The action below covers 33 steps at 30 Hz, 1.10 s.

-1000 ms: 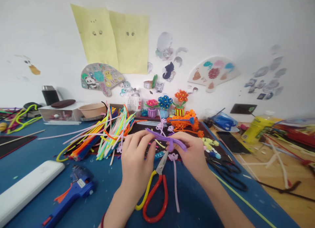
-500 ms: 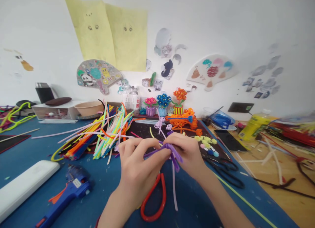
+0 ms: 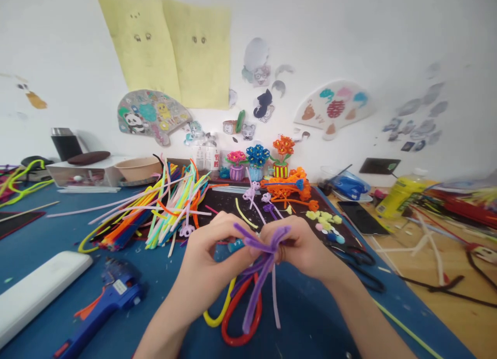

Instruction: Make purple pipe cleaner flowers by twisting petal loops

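Note:
Both hands meet over the blue mat, pinching a purple pipe cleaner (image 3: 261, 268) folded into loops. My left hand (image 3: 212, 255) grips it from the left with curled fingers. My right hand (image 3: 301, 245) pinches the twisted middle from the right. Short ends stick up between the hands and a long doubled tail hangs down toward me. Under the hands lie scissors (image 3: 236, 312) with red and yellow handles, and a pale lilac pipe cleaner (image 3: 275, 297) lies beside them.
A pile of coloured pipe cleaners (image 3: 163, 206) lies to the left, a blue glue gun (image 3: 112, 297) and a white case (image 3: 34, 292) nearer left. Black scissors (image 3: 357, 268), a phone (image 3: 359, 217), pompoms (image 3: 326, 222) and small pipe-cleaner flower pots (image 3: 258, 165) sit right and behind.
The hands have drawn closer to me and together. The purple pipe cleaner, earlier stretched between them, is now folded with its tail hanging down over the scissors.

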{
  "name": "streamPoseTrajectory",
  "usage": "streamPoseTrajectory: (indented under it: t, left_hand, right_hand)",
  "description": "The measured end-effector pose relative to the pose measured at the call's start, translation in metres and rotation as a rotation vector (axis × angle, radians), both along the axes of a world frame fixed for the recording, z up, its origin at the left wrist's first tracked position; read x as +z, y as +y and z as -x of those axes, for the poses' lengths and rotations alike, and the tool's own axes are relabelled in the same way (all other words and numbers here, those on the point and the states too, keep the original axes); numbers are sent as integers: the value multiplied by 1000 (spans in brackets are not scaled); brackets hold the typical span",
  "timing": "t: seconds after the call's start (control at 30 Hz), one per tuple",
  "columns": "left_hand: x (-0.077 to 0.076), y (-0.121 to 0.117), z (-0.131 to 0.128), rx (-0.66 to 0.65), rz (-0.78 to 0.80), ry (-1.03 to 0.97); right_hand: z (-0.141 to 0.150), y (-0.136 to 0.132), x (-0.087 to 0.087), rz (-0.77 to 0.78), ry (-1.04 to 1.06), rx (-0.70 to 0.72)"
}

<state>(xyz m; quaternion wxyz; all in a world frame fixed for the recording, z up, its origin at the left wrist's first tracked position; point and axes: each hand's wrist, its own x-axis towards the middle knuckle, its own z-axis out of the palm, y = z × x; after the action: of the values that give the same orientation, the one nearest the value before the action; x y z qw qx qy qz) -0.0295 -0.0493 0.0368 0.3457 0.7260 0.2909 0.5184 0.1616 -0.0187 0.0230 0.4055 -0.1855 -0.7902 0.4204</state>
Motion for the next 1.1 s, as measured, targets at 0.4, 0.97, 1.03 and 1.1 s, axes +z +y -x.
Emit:
streamPoseTrajectory:
  t: [0.4, 0.97, 1.03, 1.1]
  left_hand:
    - [-15, 5, -9, -149, 851, -322]
    - [-13, -5, -6, 699, -553, 281]
    - [-14, -7, -7, 760, -721, 315]
    - [-16, -10, -7, 807, -924, 378]
  right_hand:
    - [12, -4, -3, 73, 99, -29]
    - [18, 1, -11, -265, -62, -489]
    - [17, 3, -13, -217, -49, -512]
    - [17, 6, -15, -116, -4, -527]
